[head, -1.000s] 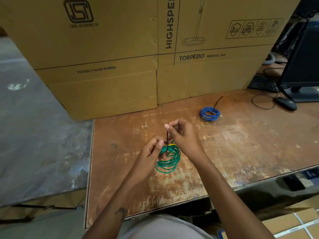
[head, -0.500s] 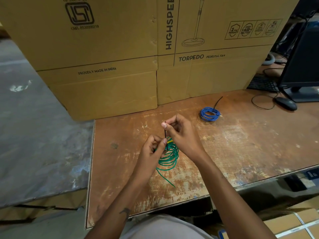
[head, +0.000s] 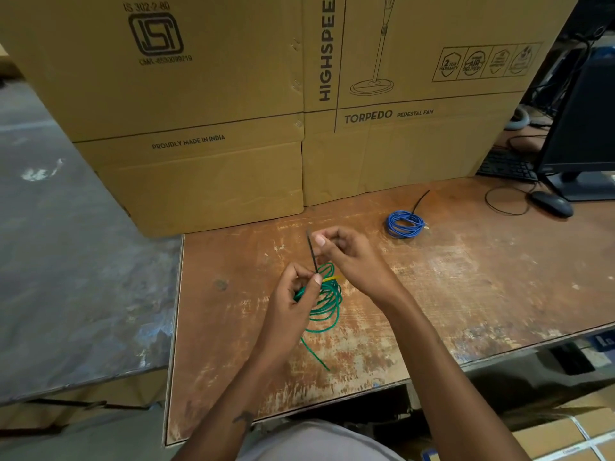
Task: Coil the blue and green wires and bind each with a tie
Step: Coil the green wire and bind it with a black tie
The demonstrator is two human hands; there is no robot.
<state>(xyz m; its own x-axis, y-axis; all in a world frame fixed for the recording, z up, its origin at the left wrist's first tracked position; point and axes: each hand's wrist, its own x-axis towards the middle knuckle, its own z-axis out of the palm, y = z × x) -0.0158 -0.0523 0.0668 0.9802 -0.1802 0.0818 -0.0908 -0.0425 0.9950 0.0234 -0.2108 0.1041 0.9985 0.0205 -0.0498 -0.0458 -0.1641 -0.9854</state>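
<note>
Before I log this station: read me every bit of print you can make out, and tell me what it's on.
All print is on the cardboard boxes behind the table.
"IS 302-2-80": left box, top.
"ISI" mark: left box, below that.
"CM/L-8530099219": under the mark, digits slightly blurred.
"PROUDLY MADE IN INDIA": left box, lower.
"HIGHSPEE", cut off at the frame's top: right box, vertical.
"TORPEDO PEDESTAL FAN": right box.
"2 YEAR WARRANTY": first badge; the other three badges are too small to read.

The green wire (head: 327,299) hangs in loose loops at the middle of the desk (head: 466,277), one free end trailing toward the near edge. A black tie (head: 312,251) rises upright from its top. The blue wire (head: 405,223) lies coiled farther back right, bound, a black tie tail sticking out behind it.
</note>
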